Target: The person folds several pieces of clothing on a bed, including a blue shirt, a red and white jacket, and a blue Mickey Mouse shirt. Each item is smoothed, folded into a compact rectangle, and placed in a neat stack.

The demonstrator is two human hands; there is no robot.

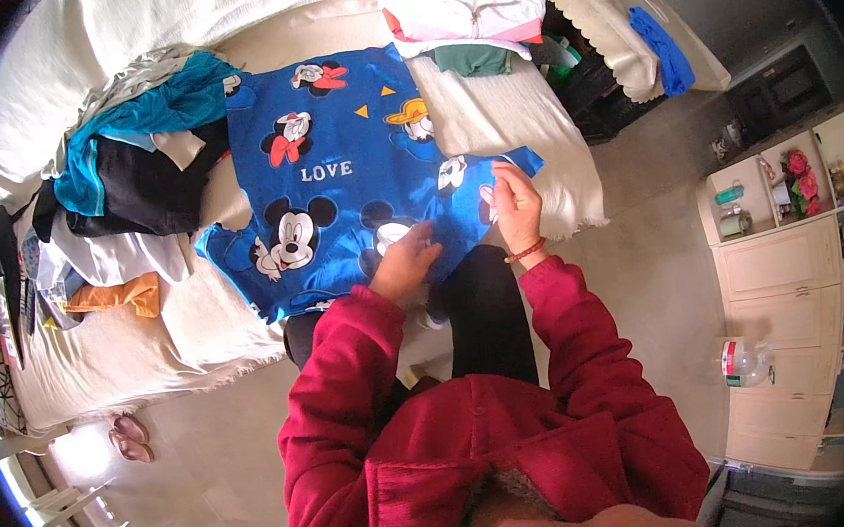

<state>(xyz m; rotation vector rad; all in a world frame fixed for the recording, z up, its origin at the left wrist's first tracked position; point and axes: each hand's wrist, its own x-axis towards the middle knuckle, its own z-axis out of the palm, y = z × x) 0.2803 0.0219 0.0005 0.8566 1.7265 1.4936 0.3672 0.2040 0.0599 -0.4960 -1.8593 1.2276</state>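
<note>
A blue child's top [343, 218] with cartoon mouse and duck prints lies spread over the sofa seat, its lower edge reaching my knees. My right hand [519, 206], with a red bracelet at the wrist, pinches the sleeve on the right side. That sleeve is stretched out toward the right, its cuff beyond my fingers. My left hand [405, 263] rests on the fabric near the right-hand lower part, thumb and fingers slightly apart. On the left side the other sleeve lies loose by the sofa's front.
Loose clothes, including a teal garment [185, 96] and an orange cloth [120, 296], lie heaped at left. A folded white and pink jacket [464, 11] sits on a green garment [474, 59] behind right. Slippers [130, 438] are on the floor; a cabinet [779, 258] stands at right.
</note>
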